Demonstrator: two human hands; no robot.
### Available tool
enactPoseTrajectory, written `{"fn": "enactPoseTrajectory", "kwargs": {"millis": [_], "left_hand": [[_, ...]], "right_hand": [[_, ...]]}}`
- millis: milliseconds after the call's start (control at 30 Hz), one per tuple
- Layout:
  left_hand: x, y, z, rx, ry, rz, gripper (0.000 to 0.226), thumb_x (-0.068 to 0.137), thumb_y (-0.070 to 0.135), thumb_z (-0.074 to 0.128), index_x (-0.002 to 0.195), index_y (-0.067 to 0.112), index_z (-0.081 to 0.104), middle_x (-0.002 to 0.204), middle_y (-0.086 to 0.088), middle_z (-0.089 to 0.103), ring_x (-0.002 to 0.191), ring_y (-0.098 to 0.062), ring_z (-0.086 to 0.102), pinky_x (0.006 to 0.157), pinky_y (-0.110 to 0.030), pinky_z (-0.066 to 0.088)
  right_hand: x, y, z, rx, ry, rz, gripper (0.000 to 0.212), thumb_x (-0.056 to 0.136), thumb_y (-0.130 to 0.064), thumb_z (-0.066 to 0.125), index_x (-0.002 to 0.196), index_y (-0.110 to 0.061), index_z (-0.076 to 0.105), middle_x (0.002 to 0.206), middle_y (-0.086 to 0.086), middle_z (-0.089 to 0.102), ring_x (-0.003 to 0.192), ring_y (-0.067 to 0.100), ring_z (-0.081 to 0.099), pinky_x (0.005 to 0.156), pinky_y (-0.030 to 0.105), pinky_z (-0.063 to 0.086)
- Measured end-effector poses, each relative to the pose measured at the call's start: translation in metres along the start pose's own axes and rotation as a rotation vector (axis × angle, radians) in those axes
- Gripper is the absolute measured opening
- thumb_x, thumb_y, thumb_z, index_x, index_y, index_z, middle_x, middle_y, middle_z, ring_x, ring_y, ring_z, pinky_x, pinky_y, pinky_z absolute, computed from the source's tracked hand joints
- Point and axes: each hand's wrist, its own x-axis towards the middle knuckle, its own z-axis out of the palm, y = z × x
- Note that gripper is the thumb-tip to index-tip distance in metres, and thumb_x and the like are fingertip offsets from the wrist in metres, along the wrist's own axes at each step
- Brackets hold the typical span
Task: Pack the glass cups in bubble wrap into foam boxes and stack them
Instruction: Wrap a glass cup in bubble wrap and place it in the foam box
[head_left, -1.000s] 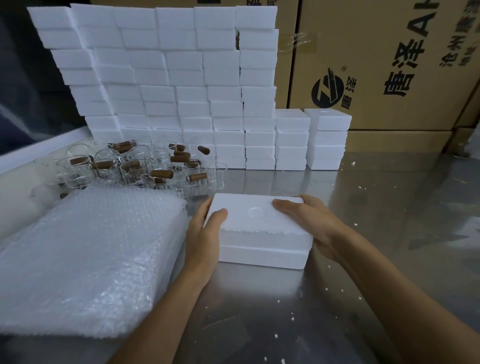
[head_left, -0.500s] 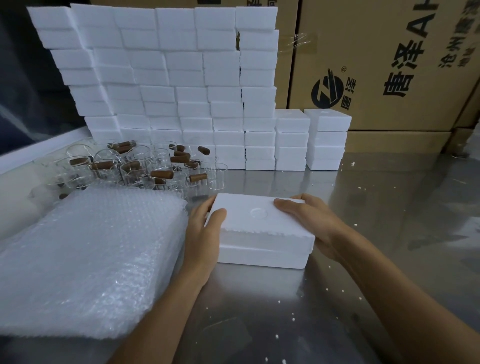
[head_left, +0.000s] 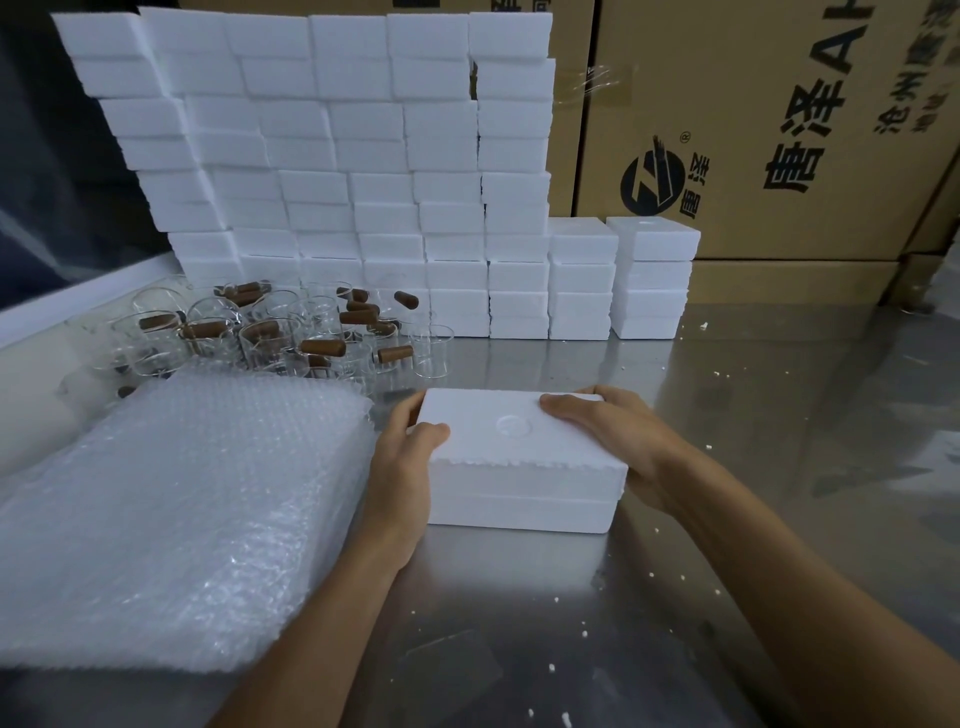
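Note:
A white foam box with its lid on rests on the steel table in front of me. My left hand grips its left side, thumb on the lid. My right hand holds its right side, fingers lying across the lid's far corner. To the left lies a thick pile of bubble wrap sheets. Behind the pile stand several glass cups with brown wooden handles. A tall wall of stacked foam boxes rises at the back, with two lower stacks at its right end.
Large cardboard cartons with printed characters stand behind the foam stacks. The steel table stretches right of the box, dotted with white foam crumbs. A white ledge borders the table at the left.
Both hands stay on the foam box. The box has barely shifted; my left thumb has moved slightly on the lid.

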Motion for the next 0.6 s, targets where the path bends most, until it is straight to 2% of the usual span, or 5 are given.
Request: {"fn": "enactPoseTrajectory", "kwargs": {"millis": [133, 233, 367, 500, 600], "left_hand": [[0.000, 0.000, 0.001, -0.002, -0.005, 0.021, 0.039, 0.074, 0.033, 0.053, 0.112, 0.036, 0.064, 0.103, 0.012, 0.073, 0.103, -0.016, 0.066, 0.088, -0.035, 0.049], [-0.001, 0.001, 0.001, 0.010, -0.021, 0.049, 0.051, 0.076, 0.033, 0.051, 0.127, 0.038, 0.058, 0.132, 0.011, 0.061, 0.118, -0.006, 0.057, 0.100, -0.032, 0.044], [-0.002, 0.002, 0.001, 0.068, -0.034, 0.088, 0.046, 0.078, 0.033, 0.049, 0.121, 0.045, 0.059, 0.139, 0.013, 0.056, 0.127, -0.006, 0.051, 0.105, -0.028, 0.040], [-0.001, 0.001, -0.001, 0.095, -0.009, 0.105, 0.046, 0.078, 0.034, 0.048, 0.121, 0.041, 0.063, 0.130, 0.021, 0.059, 0.115, 0.011, 0.054, 0.092, -0.009, 0.041], [-0.002, 0.000, -0.001, 0.131, 0.091, 0.080, 0.046, 0.081, 0.040, 0.046, 0.121, 0.036, 0.070, 0.116, 0.024, 0.068, 0.105, 0.010, 0.060, 0.090, -0.016, 0.047]], "right_hand": [[-0.001, -0.001, 0.001, -0.004, 0.017, -0.004, 0.039, 0.072, -0.039, 0.084, 0.096, -0.014, 0.067, 0.085, 0.004, 0.075, 0.063, 0.015, 0.069, 0.060, 0.026, 0.052], [-0.004, -0.003, 0.002, -0.043, 0.074, -0.067, 0.034, 0.074, -0.036, 0.084, 0.097, -0.020, 0.066, 0.093, 0.002, 0.070, 0.060, 0.009, 0.065, 0.053, 0.021, 0.049], [-0.018, -0.003, 0.000, -0.098, 0.111, -0.251, 0.020, 0.078, -0.037, 0.082, 0.086, -0.021, 0.072, 0.093, -0.001, 0.072, 0.072, 0.009, 0.066, 0.064, 0.021, 0.052], [-0.042, 0.019, -0.015, -0.171, -0.178, -0.312, 0.059, 0.073, -0.046, 0.083, 0.124, -0.038, 0.056, 0.115, -0.024, 0.061, 0.104, -0.005, 0.061, 0.081, 0.008, 0.047], [-0.053, 0.038, -0.026, -0.262, -0.277, -0.315, 0.088, 0.063, -0.040, 0.089, 0.133, -0.053, 0.038, 0.117, -0.030, 0.056, 0.112, -0.005, 0.058, 0.089, 0.014, 0.050]]}}
